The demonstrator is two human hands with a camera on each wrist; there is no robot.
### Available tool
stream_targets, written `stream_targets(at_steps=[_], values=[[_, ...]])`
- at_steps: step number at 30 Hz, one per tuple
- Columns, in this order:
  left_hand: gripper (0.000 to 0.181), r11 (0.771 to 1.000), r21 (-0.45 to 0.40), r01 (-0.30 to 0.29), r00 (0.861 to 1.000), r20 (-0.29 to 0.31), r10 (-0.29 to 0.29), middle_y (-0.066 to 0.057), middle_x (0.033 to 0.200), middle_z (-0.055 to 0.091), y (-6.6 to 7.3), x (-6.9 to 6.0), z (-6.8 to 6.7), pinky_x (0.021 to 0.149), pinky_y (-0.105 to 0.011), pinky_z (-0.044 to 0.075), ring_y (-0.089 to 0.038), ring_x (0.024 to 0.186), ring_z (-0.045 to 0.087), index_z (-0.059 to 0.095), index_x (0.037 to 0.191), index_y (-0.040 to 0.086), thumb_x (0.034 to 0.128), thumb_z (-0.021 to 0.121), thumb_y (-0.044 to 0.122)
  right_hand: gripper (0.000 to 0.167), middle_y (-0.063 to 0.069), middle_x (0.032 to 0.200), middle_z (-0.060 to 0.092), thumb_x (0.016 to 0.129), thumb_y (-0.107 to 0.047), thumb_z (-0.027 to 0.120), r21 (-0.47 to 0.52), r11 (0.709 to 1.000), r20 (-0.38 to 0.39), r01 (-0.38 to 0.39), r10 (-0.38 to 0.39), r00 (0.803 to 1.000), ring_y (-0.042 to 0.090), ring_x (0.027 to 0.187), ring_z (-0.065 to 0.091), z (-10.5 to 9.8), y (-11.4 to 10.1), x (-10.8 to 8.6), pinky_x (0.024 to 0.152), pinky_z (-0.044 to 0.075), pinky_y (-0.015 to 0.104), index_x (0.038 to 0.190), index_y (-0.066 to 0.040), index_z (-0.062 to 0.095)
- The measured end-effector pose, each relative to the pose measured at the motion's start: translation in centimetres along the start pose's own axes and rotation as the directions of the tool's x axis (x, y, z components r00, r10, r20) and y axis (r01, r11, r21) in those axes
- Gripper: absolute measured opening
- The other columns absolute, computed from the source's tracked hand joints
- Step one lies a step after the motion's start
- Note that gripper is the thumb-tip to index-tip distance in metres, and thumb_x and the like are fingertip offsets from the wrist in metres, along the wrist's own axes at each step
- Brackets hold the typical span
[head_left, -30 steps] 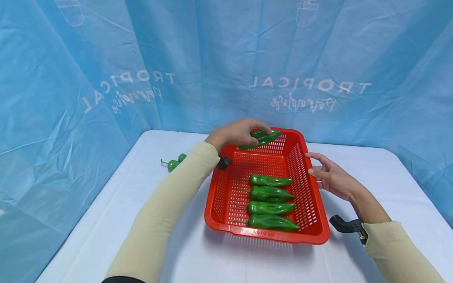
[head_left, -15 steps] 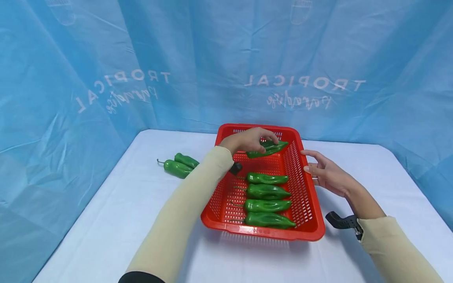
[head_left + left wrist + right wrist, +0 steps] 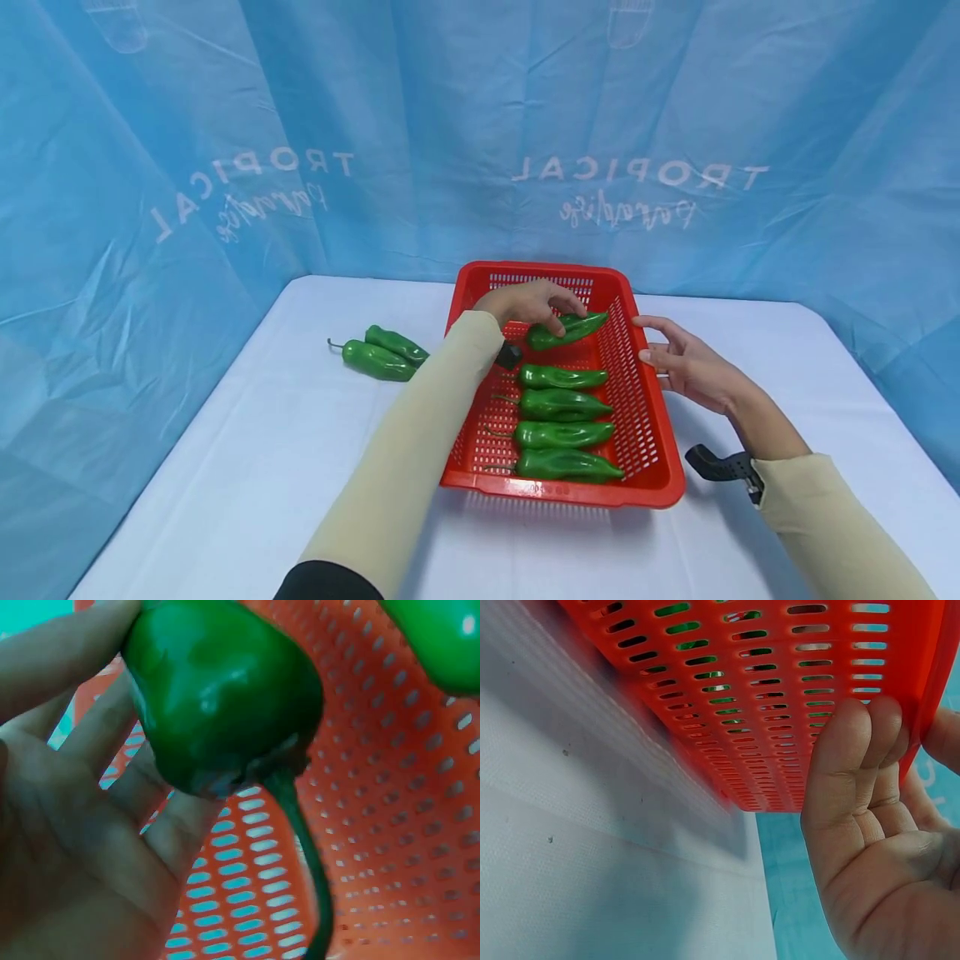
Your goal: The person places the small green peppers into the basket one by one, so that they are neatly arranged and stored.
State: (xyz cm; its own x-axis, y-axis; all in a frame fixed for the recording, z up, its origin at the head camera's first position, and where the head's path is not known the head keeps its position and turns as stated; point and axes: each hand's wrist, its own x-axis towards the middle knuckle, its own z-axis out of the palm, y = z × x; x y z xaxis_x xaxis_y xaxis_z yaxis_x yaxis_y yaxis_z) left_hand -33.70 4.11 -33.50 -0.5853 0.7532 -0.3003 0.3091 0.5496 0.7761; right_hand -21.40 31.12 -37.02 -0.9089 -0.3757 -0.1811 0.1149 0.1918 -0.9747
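Observation:
My left hand pinches a green pepper between thumb and fingers, inside the far part of the red perforated basket. The left wrist view shows that pepper close up, stem hanging down, with the fingers of the left hand behind it. Several more green peppers lie in a row in the near half of the basket, stems to the left. My right hand holds the basket's right rim; in the right wrist view its fingers lie against the outer side wall.
Two green peppers lie side by side on the white table, left of the basket and partly behind the left sleeve. A blue printed curtain hangs behind and to the left of the table.
My left hand has lowered the pepper from the basket's far wall toward the row, coming nearer. The two peppers on the table show more. The right hand stays on the rim.

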Motion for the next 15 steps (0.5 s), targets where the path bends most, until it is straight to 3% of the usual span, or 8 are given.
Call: stream_targets(at_steps=[5, 10, 15], values=[[0.039, 0.997, -0.039, 0.061, 0.998, 0.017, -0.06, -0.003, 0.142, 0.055, -1.2, 0.4, 0.3, 0.101, -0.034, 0.053, -0.019, 0.132, 0.048, 0.064, 0.13, 0.018, 0.0923, 0.065, 0.007, 0.055, -0.012, 0.118, 0.069, 0.102, -0.018, 0.053, 0.002, 1.0, 0.005, 0.004, -0.004, 1.0, 0.011, 0.101, 0.072, 0.1, 0.1, 0.0, 0.084, 0.061, 0.036, 0.149, -0.025, 0.026], [0.037, 0.997, -0.02, 0.068, 0.997, 0.03, -0.068, -0.004, 0.138, 0.059, -1.7, 0.9, 0.8, 0.101, -0.033, 0.052, -0.019, 0.127, 0.051, 0.067, 0.126, 0.017, 0.0917, 0.065, 0.006, 0.055, -0.011, 0.117, 0.07, 0.101, -0.017, 0.053, -0.002, 1.0, 0.003, 0.013, -0.013, 1.0, 0.012, 0.1, 0.073, 0.1, 0.0, 0.0, 0.083, 0.061, 0.037, 0.149, -0.024, 0.026], [0.037, 0.997, -0.027, 0.07, 0.994, 0.086, -0.067, -0.007, 0.136, 0.059, -1.9, 1.6, 1.4, 0.102, -0.034, 0.052, -0.02, 0.125, 0.052, 0.065, 0.128, 0.014, 0.0923, 0.063, 0.004, 0.053, -0.011, 0.117, 0.07, 0.102, -0.017, 0.052, 0.01, 1.0, 0.004, 0.013, -0.013, 1.0, 0.012, 0.1, 0.073, 0.0, 0.0, 0.0, 0.083, 0.061, 0.036, 0.148, -0.025, 0.027]])
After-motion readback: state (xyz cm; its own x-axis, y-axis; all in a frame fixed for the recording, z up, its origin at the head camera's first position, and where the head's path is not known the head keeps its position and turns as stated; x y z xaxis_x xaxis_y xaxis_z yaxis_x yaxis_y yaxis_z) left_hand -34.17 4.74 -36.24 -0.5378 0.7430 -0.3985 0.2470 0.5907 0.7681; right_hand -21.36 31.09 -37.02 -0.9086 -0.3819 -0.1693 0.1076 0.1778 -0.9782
